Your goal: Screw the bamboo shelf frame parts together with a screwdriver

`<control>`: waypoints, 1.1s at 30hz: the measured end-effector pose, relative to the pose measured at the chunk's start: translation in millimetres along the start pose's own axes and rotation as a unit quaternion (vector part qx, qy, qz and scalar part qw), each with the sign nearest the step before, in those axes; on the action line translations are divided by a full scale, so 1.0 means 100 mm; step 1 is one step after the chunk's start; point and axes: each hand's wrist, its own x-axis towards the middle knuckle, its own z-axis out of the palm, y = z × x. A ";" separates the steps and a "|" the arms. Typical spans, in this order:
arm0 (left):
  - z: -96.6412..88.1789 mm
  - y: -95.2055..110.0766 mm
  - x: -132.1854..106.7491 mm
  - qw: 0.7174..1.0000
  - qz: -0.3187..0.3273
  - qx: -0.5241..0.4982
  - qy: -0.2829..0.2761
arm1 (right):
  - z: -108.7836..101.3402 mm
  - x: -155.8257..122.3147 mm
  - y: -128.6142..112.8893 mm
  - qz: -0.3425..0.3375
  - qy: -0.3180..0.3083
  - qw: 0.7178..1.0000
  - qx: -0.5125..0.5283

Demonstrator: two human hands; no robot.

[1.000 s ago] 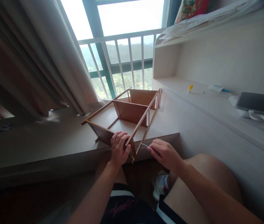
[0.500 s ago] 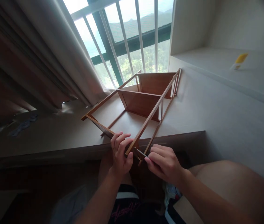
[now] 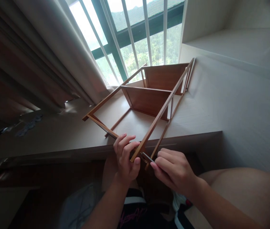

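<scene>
A brown wooden shelf rack (image 3: 149,98) lies on its side on the pale window-side desk (image 3: 61,133), its near end hanging over the desk's front edge. My left hand (image 3: 124,157) is closed around the rack's near corner post. My right hand (image 3: 173,170) pinches a thin metal tool (image 3: 146,157), whose tip touches that same corner just right of my left hand.
A beige curtain (image 3: 61,54) hangs at the left beside a railed window (image 3: 139,35). A white shelf unit (image 3: 235,44) rises at the right. My bare knee (image 3: 244,194) fills the lower right, under the desk edge.
The camera has tilted down and closer over the second. My right hand moved its tool in to the rack's corner; my left hand kept its grip there.
</scene>
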 end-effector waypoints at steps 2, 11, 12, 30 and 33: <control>0.00 -0.01 0.00 1.000 0.001 -0.003 0.000 | 0.00 0.00 0.00 -0.007 0.000 1.000 0.000; 0.01 0.00 0.01 1.000 0.005 0.000 0.005 | 0.01 -0.01 0.01 -0.012 -0.022 0.999 -0.019; 0.00 0.00 0.01 1.000 0.007 0.000 0.004 | 0.00 -0.01 0.01 -0.014 -0.025 0.999 -0.022; 0.02 0.01 0.01 1.000 0.000 -0.003 0.010 | 0.13 0.02 -0.25 0.313 0.037 0.863 0.394; 0.02 0.02 0.01 1.000 -0.003 -0.001 0.013 | 0.25 0.02 -0.41 0.419 0.060 0.617 0.664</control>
